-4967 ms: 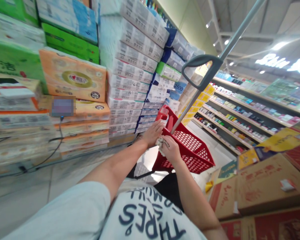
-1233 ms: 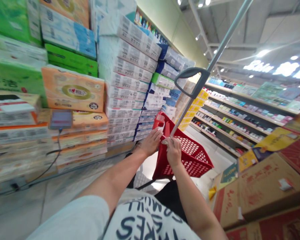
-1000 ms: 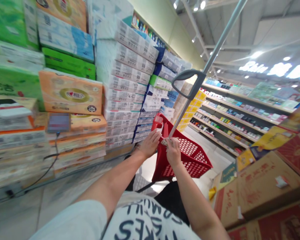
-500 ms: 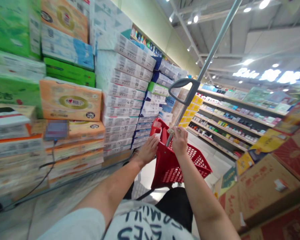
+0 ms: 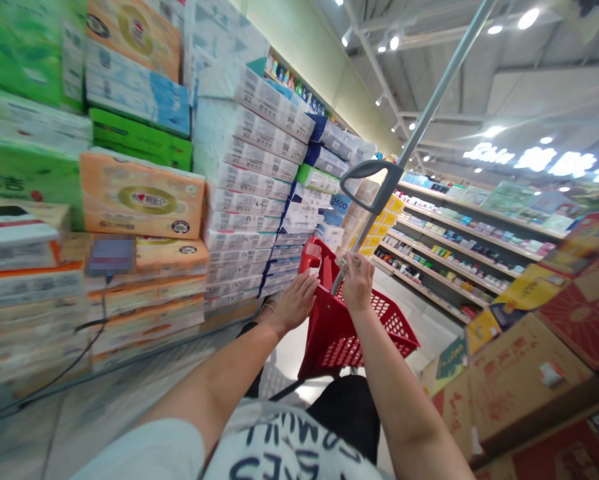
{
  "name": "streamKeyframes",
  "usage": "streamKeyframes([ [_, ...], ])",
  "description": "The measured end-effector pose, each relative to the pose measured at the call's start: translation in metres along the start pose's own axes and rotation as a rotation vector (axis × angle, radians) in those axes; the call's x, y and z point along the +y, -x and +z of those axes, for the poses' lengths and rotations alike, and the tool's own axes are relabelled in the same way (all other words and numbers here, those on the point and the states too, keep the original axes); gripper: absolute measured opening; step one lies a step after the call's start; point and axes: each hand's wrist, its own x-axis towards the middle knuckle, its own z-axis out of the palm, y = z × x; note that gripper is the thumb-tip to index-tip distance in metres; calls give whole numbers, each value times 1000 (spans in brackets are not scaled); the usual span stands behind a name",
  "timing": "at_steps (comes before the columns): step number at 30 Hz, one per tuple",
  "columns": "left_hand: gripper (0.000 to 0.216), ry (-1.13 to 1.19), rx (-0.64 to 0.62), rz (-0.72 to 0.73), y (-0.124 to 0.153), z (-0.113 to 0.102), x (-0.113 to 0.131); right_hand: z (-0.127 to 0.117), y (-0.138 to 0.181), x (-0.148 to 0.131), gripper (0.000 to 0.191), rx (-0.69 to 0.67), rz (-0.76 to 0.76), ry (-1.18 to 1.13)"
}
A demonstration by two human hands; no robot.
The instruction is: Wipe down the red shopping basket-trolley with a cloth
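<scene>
A red shopping cart (image 5: pixel 324 333) with a perforated basket stands in front of me. My left hand (image 5: pixel 294 303) lies over its red handle (image 5: pixel 310 257), fingers bent across it, and a bit of white shows at the fingertips. Beside it my right hand (image 5: pixel 358 283) is closed at the lower end of a grey metal pole (image 5: pixel 429 113). A small pale crumpled thing (image 5: pixel 345 261) sticks out at its fingers against the pole; I cannot make out its kind. A dark grey loop grip (image 5: pixel 372 185) sits on the pole above my hands. The pole leans up to the right.
Tissue packs (image 5: pixel 142 193) are stacked high on the left, with white packs (image 5: pixel 249 180) farther along. Cardboard cartons (image 5: pixel 519 380) stand close on the right. Stocked shelves (image 5: pixel 459 233) line the back. A black cable (image 5: pixel 96 327) trails down to the floor at the left.
The view has shifted slightly, and the loop grip and upper pole sit a little farther right. Both hands keep their places at the cart.
</scene>
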Motion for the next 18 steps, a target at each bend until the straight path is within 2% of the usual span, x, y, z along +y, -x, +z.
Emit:
streamKeyframes([
  [3,47,25,14,1,0,1,-2,-2,-5,0,35,-39,-7,-14],
  [8,48,40,40,-4,1,4,-3,-4,-23,0,35,29,31,-24],
  [18,51,52,27,-34,2,7,-2,9,-1,-8,40,13,49,7],
])
